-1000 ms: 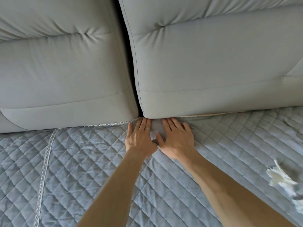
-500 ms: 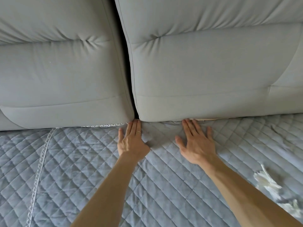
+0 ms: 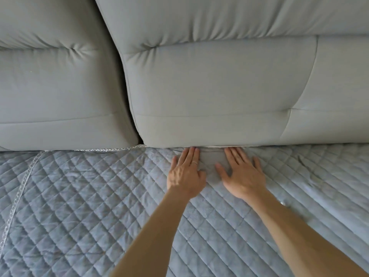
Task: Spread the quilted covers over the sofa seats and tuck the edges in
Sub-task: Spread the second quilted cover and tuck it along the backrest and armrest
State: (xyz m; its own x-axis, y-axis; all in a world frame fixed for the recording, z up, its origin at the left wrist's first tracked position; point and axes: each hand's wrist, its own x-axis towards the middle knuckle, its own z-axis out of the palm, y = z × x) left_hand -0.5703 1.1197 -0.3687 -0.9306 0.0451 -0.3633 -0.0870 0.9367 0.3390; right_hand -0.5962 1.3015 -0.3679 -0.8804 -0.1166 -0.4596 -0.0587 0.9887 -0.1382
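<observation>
**Two flat hands push the cover's edge under the back cushion**

The quilted cover (image 3: 299,188) lies spread out on the sofa seat. Its far edge meets the bottom of the right back cushion (image 3: 219,92). That is where the edge has to go in, so that is where the hands are.

The left hand (image 3: 185,176) lies flat on the cover, palm down. Its fingers are straight and close together. The fingertips (image 3: 192,150) touch the line where the cover goes under the cushion. A thin ring (image 3: 194,162) sits on one finger.

The right hand (image 3: 242,176) is just beside it, also flat and palm down. Its fingers are straight and spread a little, and its thumb sticks out to the side. Its fingertips (image 3: 232,151) reach the same line.

Neither hand grabs anything. They only press on the cloth. I think they lie flat so they can slide the edge into the crack without bunching it up.

The cloth between the hands is puckered. Some wrinkles (image 3: 311,172) show further right, so that part likely needs smoothing and tucking too.

To the left, a lace trim (image 3: 107,150) runs along the bottom of the left back cushion (image 3: 60,86) and shows in the open. That bit does not look tucked in.
</observation>
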